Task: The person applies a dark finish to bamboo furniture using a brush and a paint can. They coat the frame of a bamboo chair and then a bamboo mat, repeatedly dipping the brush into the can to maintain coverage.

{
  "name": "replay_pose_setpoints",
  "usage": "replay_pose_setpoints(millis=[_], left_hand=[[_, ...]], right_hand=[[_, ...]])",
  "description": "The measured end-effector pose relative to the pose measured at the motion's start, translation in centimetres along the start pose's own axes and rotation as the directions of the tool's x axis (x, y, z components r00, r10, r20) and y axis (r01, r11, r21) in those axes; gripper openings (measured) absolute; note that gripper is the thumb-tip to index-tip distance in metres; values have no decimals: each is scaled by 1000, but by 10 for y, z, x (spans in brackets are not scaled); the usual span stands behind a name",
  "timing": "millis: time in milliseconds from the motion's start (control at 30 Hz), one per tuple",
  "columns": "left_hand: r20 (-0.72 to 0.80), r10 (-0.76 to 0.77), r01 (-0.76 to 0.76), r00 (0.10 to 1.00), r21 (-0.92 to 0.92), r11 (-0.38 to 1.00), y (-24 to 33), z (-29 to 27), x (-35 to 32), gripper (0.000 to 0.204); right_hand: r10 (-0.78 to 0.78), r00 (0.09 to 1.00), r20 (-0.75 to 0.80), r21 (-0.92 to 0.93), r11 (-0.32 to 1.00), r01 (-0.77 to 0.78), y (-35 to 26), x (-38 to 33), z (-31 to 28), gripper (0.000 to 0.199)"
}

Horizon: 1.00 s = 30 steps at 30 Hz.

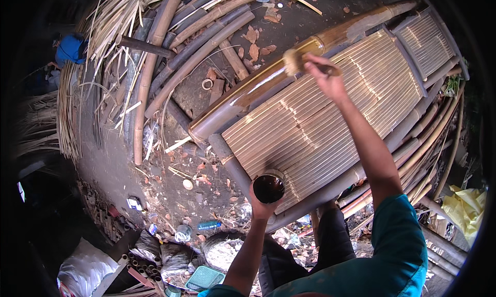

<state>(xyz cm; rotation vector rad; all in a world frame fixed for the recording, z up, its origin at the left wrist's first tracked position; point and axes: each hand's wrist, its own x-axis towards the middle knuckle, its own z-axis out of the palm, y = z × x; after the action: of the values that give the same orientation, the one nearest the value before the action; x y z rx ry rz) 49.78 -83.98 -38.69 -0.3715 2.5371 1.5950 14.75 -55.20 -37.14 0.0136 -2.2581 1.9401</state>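
My right hand (326,81) grips a brush with thick pale bristles (293,63) and a dark handle. Its bristles are at a large bamboo pole (243,96), which lies along the far side of a slatted bamboo bench (305,124). Part of the pole's surface looks wet, glossy and golden brown; its near end is duller grey. My left hand (262,206) is wrapped round a round cup (269,187) of dark brown liquid, held over the bench's near left corner. The cup's underside is hidden from view.
Bamboo poles (199,62) and thin split strips (111,33) are piled at the upper left. More poles (439,126) lie along the right. Litter, a blue plastic bottle (209,225) and a green basket (205,277) are on the ground. Someone in blue (70,49) is at far left.
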Motion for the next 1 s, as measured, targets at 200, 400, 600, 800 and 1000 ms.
replay_pose_setpoints(millis=[200,400,600,800,1000], left_hand=[[6,-60,60,998,19,998,-16,-16,12,111],[7,-33,33,999,13,999,-51,-15,-3,114],[17,10,-11,1000,61,998,-72,-8,-5,117],[67,-50,52,996,-30,998,-55,-20,-4,118],[-46,-13,11,999,-44,999,-62,-13,-37,119]], right_hand=[[-81,978,-191,-373,928,4,-5,3,-20,25],[-261,964,60,-90,960,265,-40,-94,129,32],[-189,981,44,-172,966,194,-56,-119,186,35],[-509,833,218,-8,852,523,-78,-149,292,31],[-229,966,117,-92,966,240,-45,-125,198,34]])
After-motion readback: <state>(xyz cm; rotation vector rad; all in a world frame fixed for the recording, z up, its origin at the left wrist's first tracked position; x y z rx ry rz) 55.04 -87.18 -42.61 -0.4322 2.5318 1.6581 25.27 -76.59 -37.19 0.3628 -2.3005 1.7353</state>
